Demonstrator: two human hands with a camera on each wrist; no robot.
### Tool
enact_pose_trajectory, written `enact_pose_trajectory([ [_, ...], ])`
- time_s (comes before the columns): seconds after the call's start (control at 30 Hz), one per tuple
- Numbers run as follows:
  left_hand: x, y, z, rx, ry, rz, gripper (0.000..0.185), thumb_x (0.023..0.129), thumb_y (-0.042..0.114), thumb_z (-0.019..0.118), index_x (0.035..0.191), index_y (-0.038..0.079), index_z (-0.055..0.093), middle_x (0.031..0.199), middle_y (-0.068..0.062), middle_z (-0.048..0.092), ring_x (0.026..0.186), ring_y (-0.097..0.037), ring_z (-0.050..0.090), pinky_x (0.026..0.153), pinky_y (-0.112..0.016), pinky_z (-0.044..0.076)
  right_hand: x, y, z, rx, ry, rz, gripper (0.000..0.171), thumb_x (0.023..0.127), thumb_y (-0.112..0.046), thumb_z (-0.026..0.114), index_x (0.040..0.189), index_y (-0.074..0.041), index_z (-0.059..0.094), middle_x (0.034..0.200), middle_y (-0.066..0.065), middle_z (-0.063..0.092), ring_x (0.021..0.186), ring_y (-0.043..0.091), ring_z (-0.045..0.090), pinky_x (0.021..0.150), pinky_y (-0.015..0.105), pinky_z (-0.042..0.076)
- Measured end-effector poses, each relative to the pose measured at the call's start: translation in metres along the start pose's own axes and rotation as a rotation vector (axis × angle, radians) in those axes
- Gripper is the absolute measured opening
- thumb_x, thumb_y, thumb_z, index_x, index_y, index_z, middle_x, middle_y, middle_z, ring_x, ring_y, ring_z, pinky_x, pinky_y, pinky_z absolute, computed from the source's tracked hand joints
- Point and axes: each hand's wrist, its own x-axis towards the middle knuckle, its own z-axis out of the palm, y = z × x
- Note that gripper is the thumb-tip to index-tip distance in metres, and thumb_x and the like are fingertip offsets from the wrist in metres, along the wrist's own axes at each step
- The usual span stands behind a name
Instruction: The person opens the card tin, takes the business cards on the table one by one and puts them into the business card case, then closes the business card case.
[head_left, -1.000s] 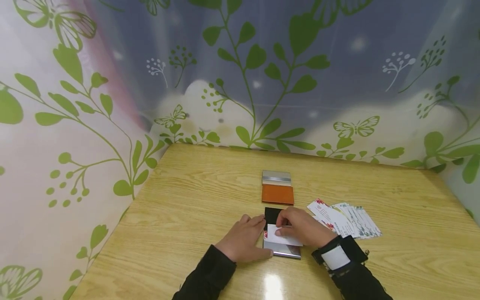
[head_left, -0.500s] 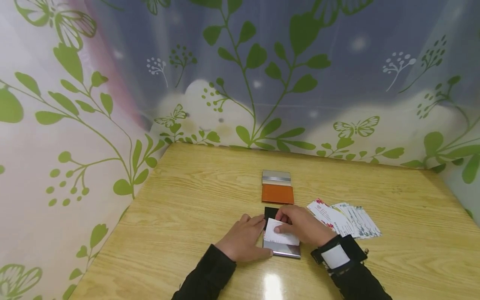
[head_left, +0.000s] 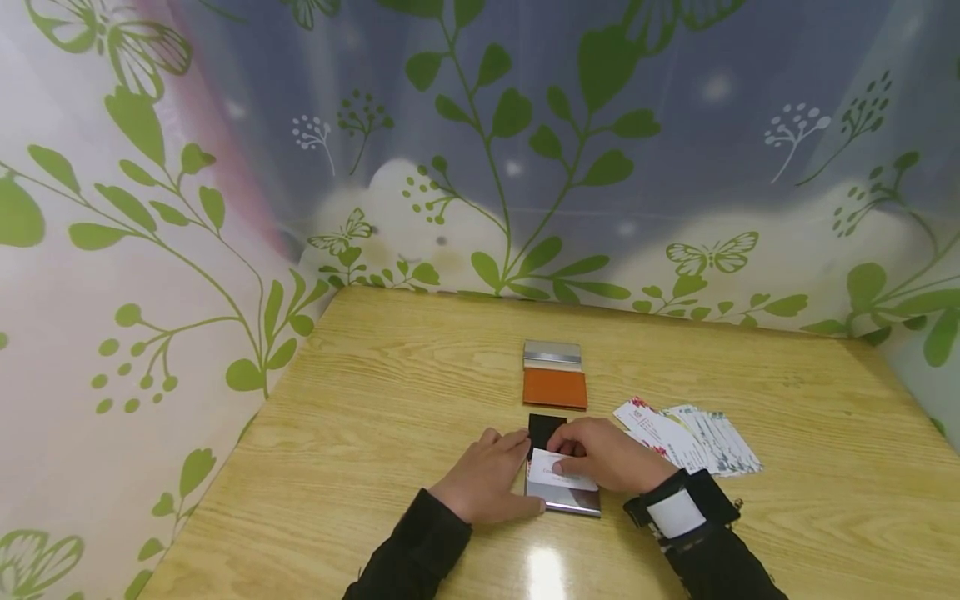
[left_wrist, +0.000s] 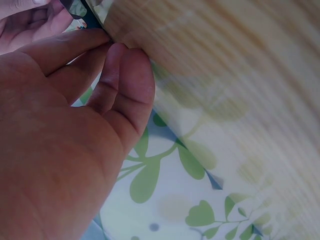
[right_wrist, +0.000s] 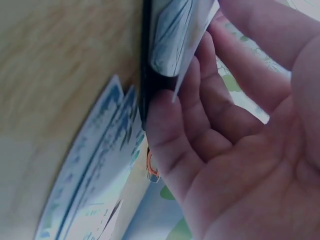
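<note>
An open business card case [head_left: 570,500] lies on the table, its black lid side [head_left: 545,427] pointing away and its shiny metal half nearest me. My left hand [head_left: 486,479] steadies it, fingertips at its left edge and thumb at the front corner. Over the metal half, my right hand [head_left: 603,457] pinches a white business card [head_left: 547,468] between thumb and fingers. In the right wrist view this card [right_wrist: 192,57] stands tilted above the case [right_wrist: 171,37]. The left wrist view shows relaxed fingers [left_wrist: 132,75] meeting the case's edge.
Several printed business cards [head_left: 697,442] lie fanned out to the right of the case. Beyond it lies another open card case, with a silver half [head_left: 552,354] and an orange half [head_left: 555,388]. A patterned curtain [head_left: 420,225] borders the wooden table [head_left: 397,358] behind and at the left.
My right hand has shifted the card slightly over the case: first it tilted up and left, then came down toward the metal half. My left hand has stayed in place.
</note>
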Motion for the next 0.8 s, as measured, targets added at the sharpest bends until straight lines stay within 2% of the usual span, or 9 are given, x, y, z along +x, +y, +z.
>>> enact_pose_trajectory([
  [0.23,0.000,-0.001,0.001,-0.017,-0.005,0.000,0.084,0.089,0.057,0.071,0.151,0.002,0.052,0.161,-0.009,0.044,0.115,-0.021,0.045,0.101,-0.033,0.042,-0.003,-0.002,0.000,0.059,-0.038,-0.032,0.005,0.094,-0.018,0.077,0.095,-0.015,0.074,0.080,-0.010,0.065,0.073,0.007,0.057,0.064,0.026,0.049],
  [0.33,0.000,-0.002,0.002,-0.011,-0.003,0.006,0.085,0.090,0.057,0.070,0.151,0.002,0.052,0.161,-0.009,0.044,0.115,-0.020,0.045,0.101,-0.033,0.042,-0.005,-0.004,-0.002,0.051,-0.049,-0.045,0.007,0.097,-0.024,0.074,0.095,-0.018,0.076,0.082,-0.012,0.067,0.074,0.007,0.057,0.064,0.026,0.048],
  [0.4,0.000,-0.002,0.002,-0.014,-0.003,0.006,0.085,0.090,0.058,0.070,0.151,0.002,0.051,0.161,-0.009,0.043,0.114,-0.020,0.044,0.100,-0.033,0.042,-0.006,-0.004,-0.005,0.029,-0.037,-0.021,0.011,0.099,-0.027,0.071,0.099,-0.017,0.077,0.085,-0.011,0.067,0.075,0.007,0.057,0.066,0.027,0.049],
  [0.5,0.000,-0.002,0.002,-0.018,-0.003,0.002,0.086,0.090,0.058,0.070,0.152,0.002,0.050,0.162,-0.008,0.042,0.115,-0.020,0.044,0.100,-0.033,0.043,-0.010,-0.002,-0.014,-0.030,0.020,0.065,0.018,0.101,-0.027,0.068,0.107,-0.012,0.076,0.092,-0.008,0.070,0.081,0.010,0.061,0.071,0.032,0.052],
  [0.57,0.000,-0.001,0.002,-0.025,-0.004,-0.001,0.086,0.090,0.058,0.069,0.152,0.002,0.050,0.162,-0.008,0.041,0.117,-0.020,0.044,0.101,-0.033,0.042,-0.014,0.001,-0.023,-0.096,0.096,0.147,0.022,0.101,-0.024,0.068,0.111,-0.006,0.074,0.095,-0.002,0.071,0.086,0.014,0.064,0.076,0.038,0.055],
  [0.7,-0.001,-0.001,0.003,-0.033,-0.004,0.003,0.087,0.090,0.058,0.069,0.153,0.002,0.049,0.163,-0.008,0.041,0.115,-0.019,0.043,0.099,-0.031,0.041,-0.031,0.019,-0.049,-0.237,0.219,0.294,0.031,0.099,-0.017,0.069,0.116,0.008,0.070,0.104,0.019,0.072,0.097,0.035,0.068,0.084,0.053,0.054],
  [0.8,0.000,-0.001,0.004,-0.031,-0.002,0.008,0.087,0.090,0.058,0.069,0.153,0.002,0.049,0.163,-0.008,0.041,0.113,-0.018,0.042,0.097,-0.029,0.040,-0.050,0.042,-0.072,-0.276,0.237,0.420,0.043,0.096,-0.016,0.069,0.120,0.019,0.062,0.114,0.036,0.066,0.105,0.051,0.063,0.088,0.060,0.051],
])
